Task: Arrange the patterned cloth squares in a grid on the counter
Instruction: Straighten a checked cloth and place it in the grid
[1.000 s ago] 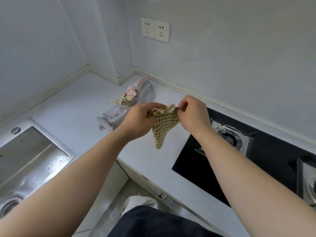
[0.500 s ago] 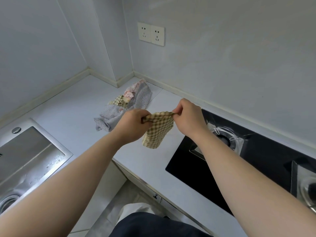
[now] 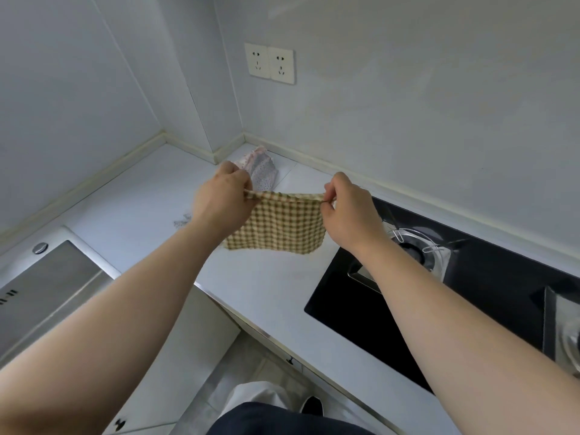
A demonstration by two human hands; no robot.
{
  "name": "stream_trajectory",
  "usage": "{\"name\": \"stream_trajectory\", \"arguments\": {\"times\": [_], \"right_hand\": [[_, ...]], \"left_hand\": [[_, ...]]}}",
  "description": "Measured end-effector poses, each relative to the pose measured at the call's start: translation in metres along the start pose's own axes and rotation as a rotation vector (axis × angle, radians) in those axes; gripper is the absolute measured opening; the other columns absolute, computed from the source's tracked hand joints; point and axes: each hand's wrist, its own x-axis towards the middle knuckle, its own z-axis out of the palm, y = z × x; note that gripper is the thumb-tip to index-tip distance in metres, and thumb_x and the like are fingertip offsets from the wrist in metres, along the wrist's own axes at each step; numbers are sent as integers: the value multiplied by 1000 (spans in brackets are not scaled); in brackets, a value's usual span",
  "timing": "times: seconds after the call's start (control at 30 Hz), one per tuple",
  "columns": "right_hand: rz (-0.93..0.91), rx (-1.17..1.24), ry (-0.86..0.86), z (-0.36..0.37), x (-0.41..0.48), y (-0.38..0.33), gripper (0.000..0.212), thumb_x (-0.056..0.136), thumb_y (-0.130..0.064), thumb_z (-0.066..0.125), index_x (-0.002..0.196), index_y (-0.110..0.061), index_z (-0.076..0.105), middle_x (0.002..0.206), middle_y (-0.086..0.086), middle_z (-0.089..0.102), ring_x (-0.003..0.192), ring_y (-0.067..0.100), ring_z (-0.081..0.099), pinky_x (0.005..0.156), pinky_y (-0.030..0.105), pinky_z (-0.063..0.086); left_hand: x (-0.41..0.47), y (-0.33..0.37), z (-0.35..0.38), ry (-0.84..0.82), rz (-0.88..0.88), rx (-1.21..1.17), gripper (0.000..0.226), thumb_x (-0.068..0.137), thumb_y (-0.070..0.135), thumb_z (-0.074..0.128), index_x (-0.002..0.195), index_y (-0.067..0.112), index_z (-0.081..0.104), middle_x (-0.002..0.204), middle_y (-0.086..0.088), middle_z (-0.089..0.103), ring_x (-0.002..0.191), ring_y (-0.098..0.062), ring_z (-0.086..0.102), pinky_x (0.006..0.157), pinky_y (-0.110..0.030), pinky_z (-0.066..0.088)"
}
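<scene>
From the head camera, the person is holding one checked cloth (image 3: 277, 226) spread out in the air above the counter (image 3: 266, 287). The left hand (image 3: 222, 199) is pinching its top left corner and the right hand (image 3: 348, 211) is pinching its top right corner, each between thumb and curled fingers. The top edge is running taut between the two grips, and the rest of the square is hanging down below and between the hands, its lower edge near the counter; I cannot tell whether it is touching.

The task is looking barely begun. No square is lying flat on the counter where it shows. A bunched pile of cloths (image 3: 259, 166) is sitting in the back corner behind the left hand, and a scrap of dotted cloth (image 3: 182, 219) is peeking out beside the left forearm. Laying this first square, then the others in rows, is what seems left. The hob (image 3: 376, 309) is lying just right of the free counter, the sink (image 3: 47, 287) to the left.
</scene>
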Motion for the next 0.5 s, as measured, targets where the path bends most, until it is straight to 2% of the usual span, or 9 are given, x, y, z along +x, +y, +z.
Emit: {"name": "stream_trajectory", "arguments": {"times": [0.07, 0.2, 0.27, 0.33, 0.4, 0.5], "right_hand": [[-55, 8, 73, 1, -2, 1, 10, 93, -2, 57, 93, -8, 50, 110, 14, 66, 101, 30, 63, 82, 45, 54], [-141, -35, 115, 12, -9, 6, 8, 93, -5, 58, 98, -8, 53, 113, 8, 63, 106, 26, 58, 82, 35, 48], [-132, -62, 42, 22, -17, 11, 8, 94, -10, 58, 93, -12, 50, 116, 8, 63, 107, 28, 58, 81, 39, 50], [-101, -124, -117, 35, -25, 17, 9, 95, -13, 54, 91, -16, 47, 107, 5, 63, 97, 28, 58, 76, 42, 52], [-71, -203, -326, 50, -32, 21, 10, 96, -15, 51, 91, -20, 45, 96, 2, 59, 84, 25, 56, 70, 40, 51], [-15, -297, -592, 77, -44, 25, 7, 98, -12, 49, 96, -19, 48, 96, 4, 58, 81, 23, 56, 71, 40, 52]], "left_hand": [[8, 3, -5, 47, -10, -23, 7, 90, 18, 64, 94, 18, 58, 101, 3, 52, 84, -25, 53, 65, -36, 40], [9, 0, -4, 110, -21, -128, 18, 84, 4, 55, 98, 15, 57, 91, -1, 57, 82, -27, 50, 67, -35, 35], [2, -8, 6, 117, -4, -153, 20, 83, 1, 53, 98, 13, 58, 89, -4, 58, 79, -29, 50, 67, -36, 37], [-9, -21, 21, 86, 19, -130, 19, 85, 0, 53, 98, 12, 57, 90, -4, 55, 78, -28, 48, 67, -37, 38], [-22, -43, 44, -56, 41, -39, 18, 87, 2, 54, 101, 14, 56, 96, 0, 52, 82, -26, 49, 67, -38, 43], [-37, -78, 74, -417, 29, 163, 15, 92, 10, 56, 103, 19, 61, 105, 0, 61, 96, -26, 59, 78, -44, 55]]}}
